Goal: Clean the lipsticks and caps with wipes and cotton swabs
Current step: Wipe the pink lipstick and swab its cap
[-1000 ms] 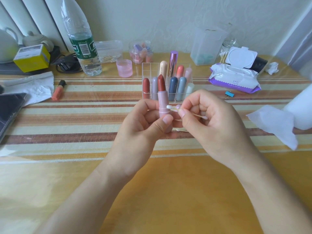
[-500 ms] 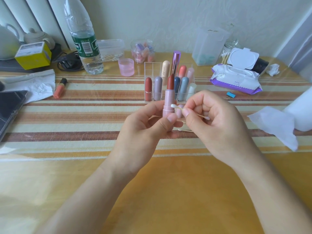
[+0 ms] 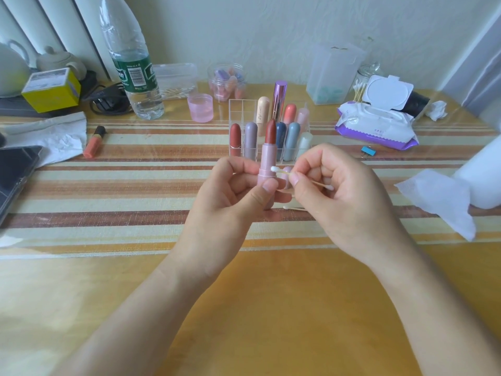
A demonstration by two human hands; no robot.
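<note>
My left hand (image 3: 230,196) grips an uncapped pink lipstick (image 3: 267,158) upright, its red-brown stick showing at the top. My right hand (image 3: 341,191) pinches a cotton swab (image 3: 282,170), and the swab's white tip touches the pink tube's collar. A pink cap (image 3: 287,176) shows just behind the swab, between the hands. Another cotton swab (image 3: 294,208) lies on the table under my right hand. Behind stands a clear organiser (image 3: 238,104) with several capped lipsticks. An open pack of wipes (image 3: 376,123) lies at the back right.
A water bottle (image 3: 130,63), a pink cup (image 3: 200,107), a jar of sponges (image 3: 226,81) and a jar of swabs (image 3: 362,86) line the back. An orange lip gloss (image 3: 94,141), tissue (image 3: 51,137) and a tablet (image 3: 13,172) lie left. A paper roll (image 3: 479,172) lies right.
The swab tip has slid along the tube's collar while my left hand keeps the lipstick upright. The view shifted slightly; nothing else on the table moved.
</note>
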